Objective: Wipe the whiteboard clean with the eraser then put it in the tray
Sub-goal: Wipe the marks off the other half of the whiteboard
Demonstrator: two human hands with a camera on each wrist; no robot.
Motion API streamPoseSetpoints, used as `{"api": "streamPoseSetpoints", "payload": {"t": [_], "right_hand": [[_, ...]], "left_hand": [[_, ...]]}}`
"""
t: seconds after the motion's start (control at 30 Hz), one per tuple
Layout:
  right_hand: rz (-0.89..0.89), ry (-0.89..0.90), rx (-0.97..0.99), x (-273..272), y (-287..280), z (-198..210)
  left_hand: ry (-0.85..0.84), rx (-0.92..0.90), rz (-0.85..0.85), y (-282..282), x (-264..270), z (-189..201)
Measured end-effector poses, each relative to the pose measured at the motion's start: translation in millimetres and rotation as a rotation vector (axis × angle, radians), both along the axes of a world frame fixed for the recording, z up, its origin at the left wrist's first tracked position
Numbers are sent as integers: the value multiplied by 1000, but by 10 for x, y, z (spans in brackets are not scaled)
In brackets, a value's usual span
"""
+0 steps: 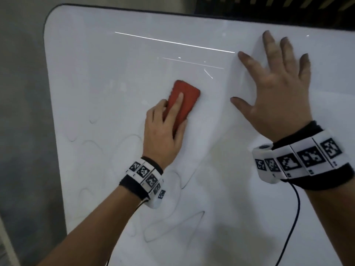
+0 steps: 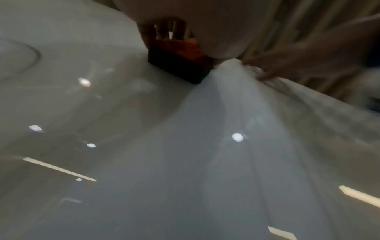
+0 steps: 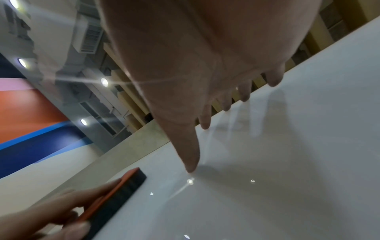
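The left hand (image 1: 163, 135) clamps the red eraser (image 1: 184, 98) flat on the whiteboard (image 1: 115, 64), forefinger along its back; it looks light and stiff-backed, best gripped by its long sides. To its right, the right hand (image 1: 278, 96) lies on the board, fingers spread.

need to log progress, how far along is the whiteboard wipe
Midway. The whiteboard looks clean in its upper part. In hand: the left hand presses the red eraser on the board while the right hand lies flat on it. Left: faint marker loops lower down, then the tray, which is not in view.
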State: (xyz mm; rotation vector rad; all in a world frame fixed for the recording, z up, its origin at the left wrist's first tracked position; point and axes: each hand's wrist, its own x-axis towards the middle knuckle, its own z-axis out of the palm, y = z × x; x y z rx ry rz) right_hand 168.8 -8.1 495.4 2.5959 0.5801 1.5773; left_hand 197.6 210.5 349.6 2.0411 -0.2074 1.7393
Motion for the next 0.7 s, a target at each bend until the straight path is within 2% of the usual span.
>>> {"api": "streamPoseSetpoints", "payload": {"t": [0.1,0.13,0.17,0.27,0.33,0.37,0.47,0.5,0.53,0.67,0.7], "right_hand": [[-46,2,41,-17,-170,-2],[-49,3,44,-18,-201,-4],[-49,3,39,-19,-213,-9],[-56,-11,29,-17,-217,-28],[-49,-19,24,-10,-231,-35],[-46,-20,20,-4,-241,-41],[-57,-26,6,16,-267,-63],[-60,-30,3,19,-265,-69],[-61,-33,2,19,-259,-71],[-52,-46,2,9,-248,-70],[-52,-53,-5,8,-271,-65]], "left_hand": [[5,-293,50,236,92,222],[4,-335,60,180,94,237],[-5,-304,58,54,74,203],[-4,1,-26,-403,-84,-103],[13,90,-3,-352,-113,-139],[2,54,29,-233,-60,-66],[-1,-305,88,124,85,270],[10,-372,97,119,92,326],[8,-343,98,22,74,322],[-9,181,6,-490,-130,-81],[-6,199,21,-406,-113,-77]]}}
